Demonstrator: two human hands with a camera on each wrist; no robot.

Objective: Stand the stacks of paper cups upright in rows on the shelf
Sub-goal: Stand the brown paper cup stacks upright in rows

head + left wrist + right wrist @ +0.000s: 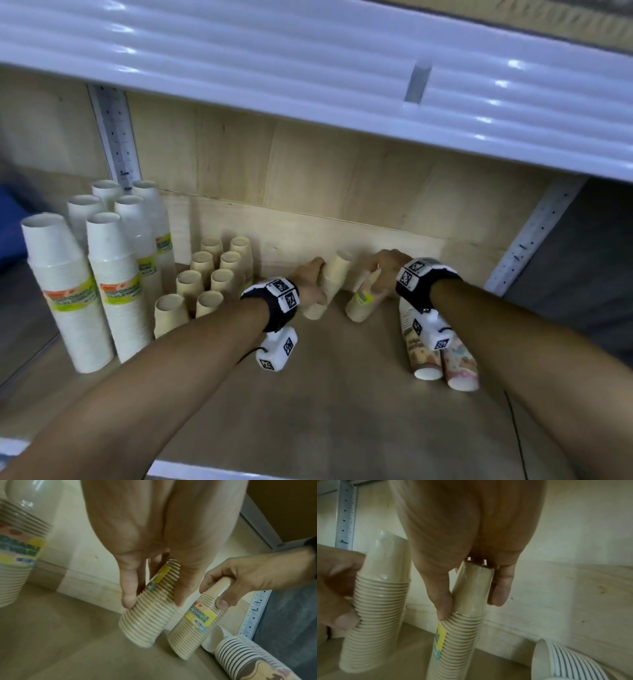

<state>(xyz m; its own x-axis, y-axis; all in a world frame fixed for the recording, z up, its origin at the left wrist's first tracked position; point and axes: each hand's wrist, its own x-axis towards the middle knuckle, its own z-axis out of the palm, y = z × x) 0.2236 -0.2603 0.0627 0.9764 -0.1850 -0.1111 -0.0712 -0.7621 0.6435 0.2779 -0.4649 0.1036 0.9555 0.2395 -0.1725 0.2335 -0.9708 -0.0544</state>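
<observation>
My left hand (310, 279) grips a tan stack of paper cups (330, 282) around its middle, tilted, near the back of the wooden shelf (308, 394). In the left wrist view my fingers (127, 595) pinch this ribbed stack (147, 615). My right hand (380, 270) holds a second tan stack (363, 301) by its upper end, also tilted; the right wrist view shows that stack (458, 628) with a yellow label. Both stacks' lower ends are at the shelf floor. Tan stacks (205, 277) stand upright in rows to the left.
Taller white cup stacks (102, 260) with green labels stand in rows at the far left. Two patterned stacks (442, 356) lie on their sides under my right wrist. A white shelf (308, 68) hangs overhead; metal uprights (534, 233) flank the bay.
</observation>
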